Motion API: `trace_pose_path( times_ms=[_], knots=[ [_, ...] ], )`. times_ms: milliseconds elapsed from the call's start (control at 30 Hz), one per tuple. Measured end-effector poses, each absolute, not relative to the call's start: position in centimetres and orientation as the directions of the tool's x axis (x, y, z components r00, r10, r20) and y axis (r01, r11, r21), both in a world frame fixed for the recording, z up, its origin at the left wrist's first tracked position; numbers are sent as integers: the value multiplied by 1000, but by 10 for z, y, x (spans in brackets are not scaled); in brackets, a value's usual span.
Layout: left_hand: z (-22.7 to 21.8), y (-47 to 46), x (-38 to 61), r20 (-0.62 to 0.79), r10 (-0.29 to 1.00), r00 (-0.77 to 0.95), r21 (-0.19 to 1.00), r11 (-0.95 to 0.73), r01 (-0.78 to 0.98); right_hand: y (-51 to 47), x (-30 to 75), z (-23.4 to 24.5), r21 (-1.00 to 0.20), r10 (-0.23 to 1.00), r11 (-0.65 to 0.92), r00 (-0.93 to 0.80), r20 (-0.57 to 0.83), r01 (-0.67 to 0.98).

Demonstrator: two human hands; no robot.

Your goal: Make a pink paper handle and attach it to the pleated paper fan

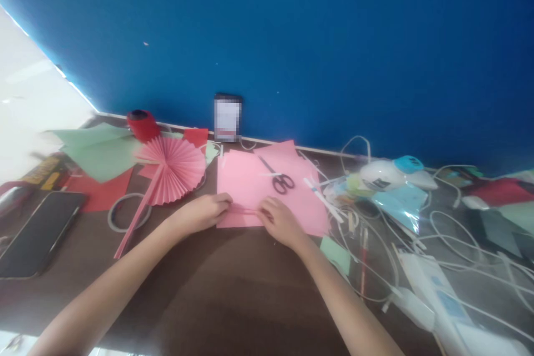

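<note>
Between my two hands runs a narrow folded strip of pink paper, lying over larger pink sheets on the dark table. My left hand pinches its left end with curled fingers. At the right end, my right hand has thumb and fingers closed on the same strip. Just beyond my right hand, scissors with dark handles rest on the pink sheets. To the left of my left hand lies a pleated pink paper fan with a long pink paper handle.
A roll of tape, a dark phone and green paper are on the left. A small device with a lit screen leans against the blue wall. Tangled white cables, a glossy plastic packet and a power strip crowd the right side.
</note>
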State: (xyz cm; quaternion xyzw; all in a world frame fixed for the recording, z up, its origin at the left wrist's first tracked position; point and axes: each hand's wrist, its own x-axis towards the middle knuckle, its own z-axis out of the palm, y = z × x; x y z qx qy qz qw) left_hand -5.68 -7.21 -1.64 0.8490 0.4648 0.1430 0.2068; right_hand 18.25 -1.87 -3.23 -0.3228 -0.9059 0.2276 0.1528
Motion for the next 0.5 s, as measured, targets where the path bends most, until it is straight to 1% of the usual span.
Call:
trace_pose_path(
  times_ms=[100, 233, 333, 400, 500],
  knots=[
    [-23, -75, -60, 86, 850, 519, 471, -494, 731, -19, 180, -31, -497, 663, 686, -738, 126, 532],
    [-32, -74, -62, 142, 900, 413, 566, -416, 712, -19, 178, -30, -470, 653, 701, -748, 118, 537],
    [-36, -72, -63, 142, 924, 354, 635, -359, 684, -20, 177, -32, -466, 666, 693, -736, 122, 550],
    [-37, -71, -63, 130, 932, 338, 667, -334, 666, -20, 176, -34, -488, 695, 660, -711, 108, 571],
    [-36, -69, -62, 110, 940, 324, 688, -307, 658, -18, 175, -38, -561, 738, 586, -671, 72, 585]
  ],
)
